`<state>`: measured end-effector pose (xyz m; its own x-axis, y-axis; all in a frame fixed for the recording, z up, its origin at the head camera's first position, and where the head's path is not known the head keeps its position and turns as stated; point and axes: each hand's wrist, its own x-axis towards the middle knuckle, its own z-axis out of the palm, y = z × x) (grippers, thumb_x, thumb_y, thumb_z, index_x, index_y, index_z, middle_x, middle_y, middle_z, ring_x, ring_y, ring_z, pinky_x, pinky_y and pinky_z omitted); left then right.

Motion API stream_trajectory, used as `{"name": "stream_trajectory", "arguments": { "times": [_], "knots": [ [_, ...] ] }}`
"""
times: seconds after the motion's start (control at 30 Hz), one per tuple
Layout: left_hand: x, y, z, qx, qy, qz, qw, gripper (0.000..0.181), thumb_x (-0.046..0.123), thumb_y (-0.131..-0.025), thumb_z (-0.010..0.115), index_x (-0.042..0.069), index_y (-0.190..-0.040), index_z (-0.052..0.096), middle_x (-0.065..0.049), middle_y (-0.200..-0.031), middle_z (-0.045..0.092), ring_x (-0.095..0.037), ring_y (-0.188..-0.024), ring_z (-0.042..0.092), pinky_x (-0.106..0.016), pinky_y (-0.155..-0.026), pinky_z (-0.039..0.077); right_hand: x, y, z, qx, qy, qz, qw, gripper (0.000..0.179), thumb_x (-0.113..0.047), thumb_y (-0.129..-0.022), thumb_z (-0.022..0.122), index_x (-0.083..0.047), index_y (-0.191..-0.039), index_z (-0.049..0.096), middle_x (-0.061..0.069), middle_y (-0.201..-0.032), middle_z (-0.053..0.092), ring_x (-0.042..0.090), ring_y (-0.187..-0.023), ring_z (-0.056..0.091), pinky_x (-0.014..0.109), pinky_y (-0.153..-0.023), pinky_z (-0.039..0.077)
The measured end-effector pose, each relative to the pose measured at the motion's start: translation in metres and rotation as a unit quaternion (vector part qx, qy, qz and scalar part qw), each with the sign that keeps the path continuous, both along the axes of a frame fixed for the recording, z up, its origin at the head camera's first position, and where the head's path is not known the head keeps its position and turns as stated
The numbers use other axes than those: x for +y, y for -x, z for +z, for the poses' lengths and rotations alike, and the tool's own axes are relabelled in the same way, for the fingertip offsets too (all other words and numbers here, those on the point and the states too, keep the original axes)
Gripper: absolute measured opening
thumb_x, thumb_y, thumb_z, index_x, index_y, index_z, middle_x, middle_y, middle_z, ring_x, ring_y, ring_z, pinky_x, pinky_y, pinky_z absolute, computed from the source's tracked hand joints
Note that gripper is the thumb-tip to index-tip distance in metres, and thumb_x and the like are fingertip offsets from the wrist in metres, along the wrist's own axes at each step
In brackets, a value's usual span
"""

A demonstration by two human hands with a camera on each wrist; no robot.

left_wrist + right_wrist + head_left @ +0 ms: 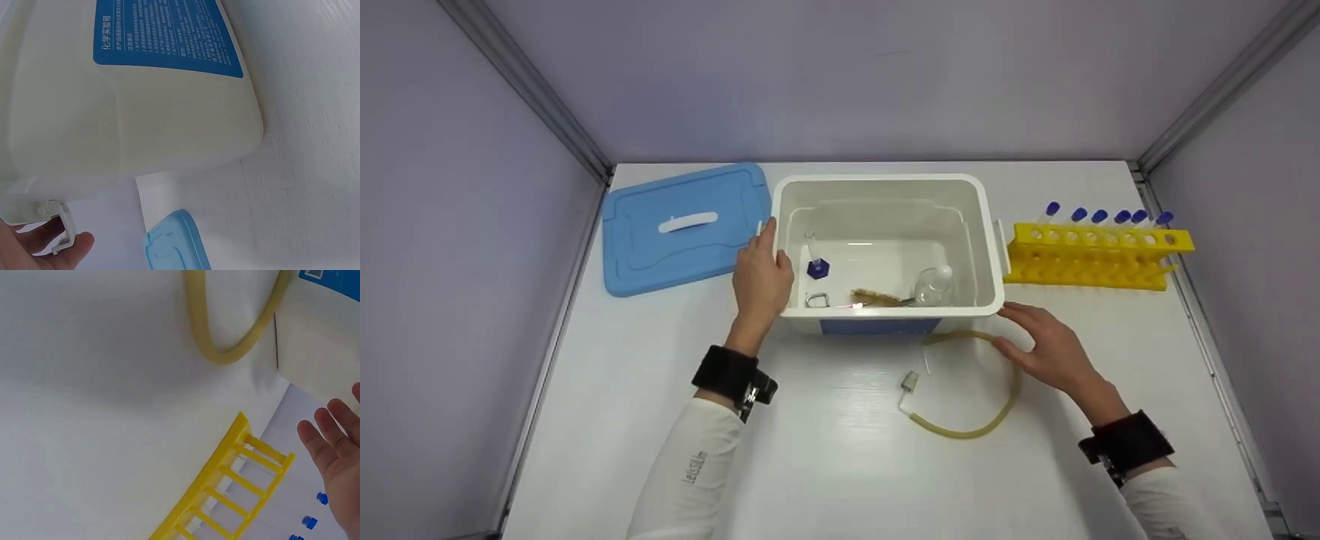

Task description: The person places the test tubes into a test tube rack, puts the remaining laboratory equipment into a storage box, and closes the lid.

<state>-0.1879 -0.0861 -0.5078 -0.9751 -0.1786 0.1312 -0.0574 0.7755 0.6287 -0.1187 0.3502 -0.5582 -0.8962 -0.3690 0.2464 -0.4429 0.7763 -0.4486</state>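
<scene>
An uncovered white storage box (881, 247) stands at the middle of the table, with a blue printed label (163, 34) on its front. My left hand (765, 277) is at its left wall; in the left wrist view the fingers curl about the white side latch (66, 225). At the front right corner, my right hand (1050, 349) has its fingers extended, fingertips close to the box. Inside the box lie a glass bottle (934, 286), a small glass cylinder on a blue hexagonal base (818, 268), a bristle brush (876, 298) and a metal clip (817, 301).
A blue lid (682, 251) with a white handle lies left of the box. Yellow rubber tubing (960, 433) with a stopper (910, 382) curves in front, partly under my right hand. On the right, a yellow rack (1099, 281) holds several blue-capped tubes. Panels enclose the table.
</scene>
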Motion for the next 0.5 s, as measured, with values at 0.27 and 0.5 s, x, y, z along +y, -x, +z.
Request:
{"name": "stream_trajectory", "arguments": {
  "times": [0.27,0.5],
  "knots": [
    [0.0,0.0,0.0,-0.001,-0.003,0.002,1.0,0.053,0.012,-0.098,0.05,0.01,-0.151,0.042,-0.022,-0.129,0.064,-0.04,-0.115,0.062,-0.052,-0.09,0.053,0.0,-0.007,-0.011,-0.06,-0.07,0.038,0.995,0.056,-0.033,-0.085,0.077,-0.012,-0.135,0.061,0.016,-0.138,0.059,0.038,-0.123,0.058,0.058,-0.093,0.053],
    [0.0,0.001,-0.001,0.004,-0.001,0.001,1.0,0.053,0.012,-0.097,0.051,0.009,-0.15,0.043,-0.022,-0.127,0.064,-0.041,-0.114,0.062,-0.052,-0.089,0.053,0.001,-0.017,-0.025,-0.096,-0.11,0.063,0.9872,0.063,-0.041,-0.083,0.077,-0.015,-0.137,0.059,0.016,-0.142,0.055,0.036,-0.125,0.057,0.055,-0.092,0.054]
  ]
}}
